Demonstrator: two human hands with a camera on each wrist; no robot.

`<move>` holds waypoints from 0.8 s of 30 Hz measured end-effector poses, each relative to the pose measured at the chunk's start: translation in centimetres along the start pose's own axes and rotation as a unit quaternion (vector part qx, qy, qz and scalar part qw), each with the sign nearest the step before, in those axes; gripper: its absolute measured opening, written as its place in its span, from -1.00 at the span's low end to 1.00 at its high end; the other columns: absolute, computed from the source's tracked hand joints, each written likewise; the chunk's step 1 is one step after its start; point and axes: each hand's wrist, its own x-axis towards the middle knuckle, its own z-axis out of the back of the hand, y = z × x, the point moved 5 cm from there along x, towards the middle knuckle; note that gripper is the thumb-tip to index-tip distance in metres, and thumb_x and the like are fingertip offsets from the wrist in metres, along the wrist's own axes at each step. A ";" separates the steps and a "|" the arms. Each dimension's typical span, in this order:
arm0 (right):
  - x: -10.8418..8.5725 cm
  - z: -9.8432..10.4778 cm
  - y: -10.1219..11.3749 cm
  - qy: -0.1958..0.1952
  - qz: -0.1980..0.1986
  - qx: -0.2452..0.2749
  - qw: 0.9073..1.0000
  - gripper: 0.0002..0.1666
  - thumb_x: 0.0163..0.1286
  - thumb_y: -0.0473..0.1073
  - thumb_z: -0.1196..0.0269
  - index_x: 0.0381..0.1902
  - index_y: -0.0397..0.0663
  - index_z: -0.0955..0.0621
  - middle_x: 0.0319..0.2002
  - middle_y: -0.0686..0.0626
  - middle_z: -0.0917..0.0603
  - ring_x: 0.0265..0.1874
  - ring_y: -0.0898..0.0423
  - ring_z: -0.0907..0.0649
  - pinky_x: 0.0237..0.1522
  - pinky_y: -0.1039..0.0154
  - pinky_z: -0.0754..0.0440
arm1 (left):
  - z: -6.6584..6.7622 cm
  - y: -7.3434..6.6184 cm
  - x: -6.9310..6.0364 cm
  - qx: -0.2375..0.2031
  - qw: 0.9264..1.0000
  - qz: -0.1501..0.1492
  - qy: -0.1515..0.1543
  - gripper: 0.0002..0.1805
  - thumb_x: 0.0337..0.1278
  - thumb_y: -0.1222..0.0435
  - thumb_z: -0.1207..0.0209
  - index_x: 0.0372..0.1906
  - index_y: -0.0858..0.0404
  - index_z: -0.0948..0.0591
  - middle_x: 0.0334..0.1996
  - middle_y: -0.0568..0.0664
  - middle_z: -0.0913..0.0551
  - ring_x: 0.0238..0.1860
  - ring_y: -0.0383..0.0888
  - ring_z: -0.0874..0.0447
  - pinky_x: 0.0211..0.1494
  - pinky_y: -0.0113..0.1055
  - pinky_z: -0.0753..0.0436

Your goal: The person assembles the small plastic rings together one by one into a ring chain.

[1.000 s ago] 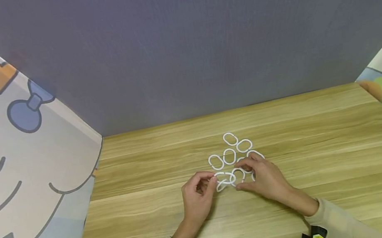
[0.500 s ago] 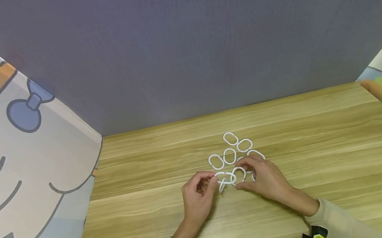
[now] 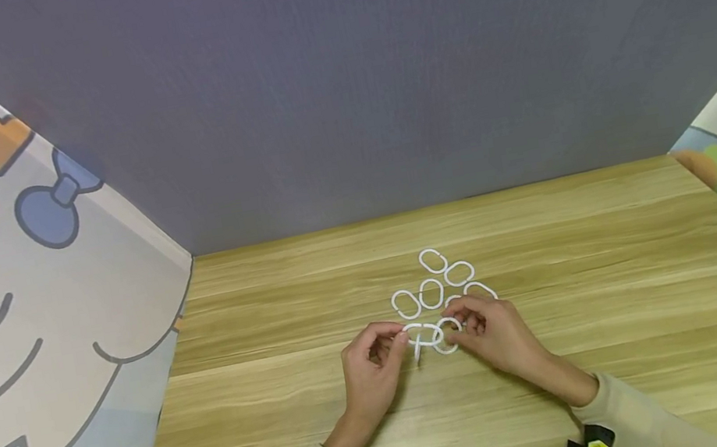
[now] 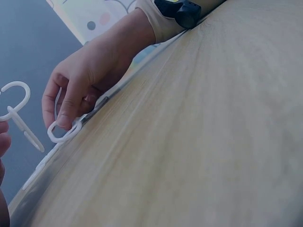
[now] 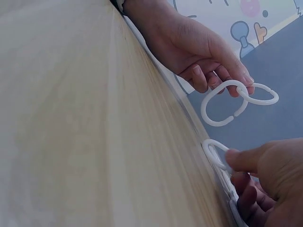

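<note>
Between thumb and forefinger, my left hand (image 3: 370,370) pinches a white oval curtain ring (image 3: 433,342). A second curtain ring (image 5: 215,124) hangs linked through it and appears nearly edge-on in the head view. My right hand (image 3: 496,331) has its thumb and fingers on another curtain ring (image 4: 57,141), close to the table. From above, this ring overlaps the left-hand ring, but both wrist views show them apart. A gap in the loop shows on the hanging ring. Part of the right-hand ring is hidden behind the fingertips.
Several loose curtain rings lie flat just beyond the hands, such as one ring (image 3: 394,304) at the left and another ring (image 3: 424,264) farthest back. The wooden table (image 3: 259,311) ends at a grey panel (image 3: 379,93). Cartoon-printed panels (image 3: 132,317) flank it.
The ring hanging from my left hand has turned edge-on. My right thumb has moved inward over its ring, which sits slightly lower in the head view. The left hand stays in place.
</note>
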 end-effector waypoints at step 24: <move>0.4 1.3 -0.6 -0.017 -0.133 0.126 0.983 -0.88 0.40 -0.51 -0.47 -0.20 -0.28 -0.74 -0.38 -0.07 -0.74 -0.52 0.29 -0.61 -0.52 0.42 -0.58 | 0.0 0.0 0.0 -0.002 1.000 -0.005 -0.002 -0.86 0.34 0.57 -0.40 -0.18 0.29 -0.78 -0.49 0.06 -0.74 -0.49 -0.36 -0.49 -0.53 -0.47 -0.47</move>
